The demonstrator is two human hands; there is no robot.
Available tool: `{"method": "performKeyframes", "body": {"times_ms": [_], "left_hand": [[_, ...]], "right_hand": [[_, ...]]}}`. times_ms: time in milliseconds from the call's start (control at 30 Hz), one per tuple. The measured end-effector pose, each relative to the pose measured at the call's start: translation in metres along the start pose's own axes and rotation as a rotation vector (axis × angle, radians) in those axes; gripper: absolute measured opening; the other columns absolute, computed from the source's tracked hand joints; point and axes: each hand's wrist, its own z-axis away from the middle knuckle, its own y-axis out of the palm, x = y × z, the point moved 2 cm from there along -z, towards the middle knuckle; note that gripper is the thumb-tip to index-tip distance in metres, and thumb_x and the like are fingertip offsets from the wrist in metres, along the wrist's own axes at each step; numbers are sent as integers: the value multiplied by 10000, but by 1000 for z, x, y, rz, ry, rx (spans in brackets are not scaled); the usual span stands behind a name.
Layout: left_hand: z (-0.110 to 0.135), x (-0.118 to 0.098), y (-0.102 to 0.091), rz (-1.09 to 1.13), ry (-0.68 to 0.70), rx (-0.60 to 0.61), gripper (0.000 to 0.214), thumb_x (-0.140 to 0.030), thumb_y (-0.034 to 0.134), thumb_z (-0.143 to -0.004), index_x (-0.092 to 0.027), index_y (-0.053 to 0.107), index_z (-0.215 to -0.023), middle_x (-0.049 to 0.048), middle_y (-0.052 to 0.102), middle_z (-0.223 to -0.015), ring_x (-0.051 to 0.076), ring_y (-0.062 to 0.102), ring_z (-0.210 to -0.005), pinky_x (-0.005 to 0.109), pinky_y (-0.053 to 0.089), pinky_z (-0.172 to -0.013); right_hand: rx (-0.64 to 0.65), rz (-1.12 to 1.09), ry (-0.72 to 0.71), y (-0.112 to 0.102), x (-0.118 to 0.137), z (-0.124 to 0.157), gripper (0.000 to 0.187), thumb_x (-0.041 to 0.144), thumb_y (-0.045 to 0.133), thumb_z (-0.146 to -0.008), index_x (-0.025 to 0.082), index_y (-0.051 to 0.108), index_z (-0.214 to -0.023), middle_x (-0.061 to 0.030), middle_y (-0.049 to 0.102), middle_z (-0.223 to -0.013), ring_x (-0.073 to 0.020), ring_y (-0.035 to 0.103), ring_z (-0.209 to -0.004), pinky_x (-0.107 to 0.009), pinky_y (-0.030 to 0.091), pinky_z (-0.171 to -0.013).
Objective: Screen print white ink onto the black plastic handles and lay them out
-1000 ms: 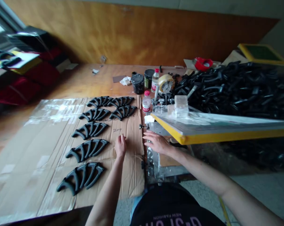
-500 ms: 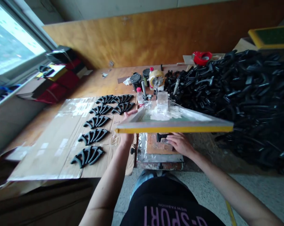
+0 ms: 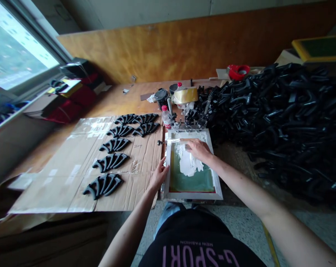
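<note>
A screen printing frame [image 3: 217,185] lies flat in front of me, its green mesh bearing a smear of white ink [image 3: 188,165]. My left hand [image 3: 159,173] grips the frame's left edge, thumb near the rim. Over the upper part of the mesh, my right hand [image 3: 198,150] is closed round a squeegee [image 3: 174,141], whose left end sticks out past the fingers. Most of the squeegee is hidden by that hand. The hinge clamp [image 3: 190,125] stands at the frame's far end. Whatever lies beneath the frame is hidden.
Black curved parts [image 3: 102,185] sit in fanned groups on cardboard [image 3: 59,185] to the left. A large heap of black parts [image 3: 282,107] fills the right. Behind the frame stand a red-capped bottle [image 3: 166,118], a dark jar [image 3: 161,97] and a red tape dispenser [image 3: 238,72].
The frame has come down from tilted to flat. My right hand has gone from the black part beneath it to the squeegee on top. My left hand stays at the left edge, lower down.
</note>
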Motion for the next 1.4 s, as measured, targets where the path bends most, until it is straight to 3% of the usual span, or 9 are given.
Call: {"method": "performKeyframes", "body": {"times_ms": [333, 533, 733, 900, 1033, 1133, 1233, 1333, 1400], "left_hand": [[-1, 8, 0, 45, -3, 41, 664, -529, 576, -840, -182, 490, -1399, 23, 656, -841, 127, 593, -698, 207, 439, -586], [1, 5, 1, 146, -21, 54, 710, -548, 621, -796, -178, 493, -1388, 24, 667, -834, 132, 607, -673, 207, 439, -554], [8, -8, -1, 120, -34, 46, 714, -543, 615, -800, -184, 478, -1401, 3, 652, -782, 114, 574, -617, 195, 411, -522], [28, -63, -21, 182, -33, 42, 704, -571, 632, -794, -209, 504, -1384, -23, 619, -699, 107, 518, -543, 203, 382, -486], [31, -126, -38, 310, 102, -2, 576, -676, 488, -849, -196, 657, -1121, 24, 675, -768, 126, 561, -570, 223, 415, -487], [13, -171, -41, 440, 249, -31, 579, -686, 417, -873, -175, 632, -1041, 70, 700, -917, 151, 639, -711, 240, 484, -555], [-6, -195, -34, 528, 330, -65, 571, -672, 411, -875, -144, 614, -951, 84, 689, -844, 148, 645, -719, 235, 484, -563], [-1, -176, -13, 600, 316, -185, 558, -679, 428, -864, -161, 597, -985, 48, 673, -781, 116, 619, -651, 208, 456, -548], [18, -141, 16, 589, 152, -109, 574, -688, 492, -832, -174, 578, -1074, 43, 678, -778, 123, 610, -618, 209, 441, -518]], "right_hand": [[60, -17, -593, 4, 14, 82, 129, 130, 533, -900, 177, 618, -815, -42, 641, -810, -179, 552, -815, -282, 372, -631], [-101, 10, -474, 18, 13, 85, 195, 135, 472, -944, 166, 660, -909, -72, 666, -902, -202, 548, -893, -301, 403, -679], [-52, -99, -378, 8, 15, 69, 190, 206, 595, -909, 199, 670, -1084, -44, 668, -912, -194, 592, -876, -286, 461, -690], [-222, -47, -53, -49, -12, 0, 637, 364, 694, -851, 232, 473, -1434, -98, 601, -1188, -229, 612, -947, -322, 516, -752], [-524, -64, 226, -83, -82, 8, 477, 430, 498, -956, 205, 526, -1375, -126, 563, -1250, -265, 584, -1052, -356, 497, -818], [-428, -131, 412, -60, -118, 39, 375, 385, 402, -986, 153, 669, -1112, -119, 640, -1013, -253, 605, -927, -364, 475, -807], [-177, -182, 287, -6, -100, 63, 262, 419, 600, -893, 184, 692, -821, -67, 651, -853, -216, 610, -833, -317, 472, -766], [17, -126, 91, 39, -54, 75, 195, 354, 677, -856, 168, 655, -801, -94, 657, -949, -229, 596, -956, -332, 459, -852], [69, -79, 131, 52, -25, 80, 137, 280, 625, -897, 146, 637, -871, -122, 663, -955, -243, 598, -965, -348, 454, -859]]}}
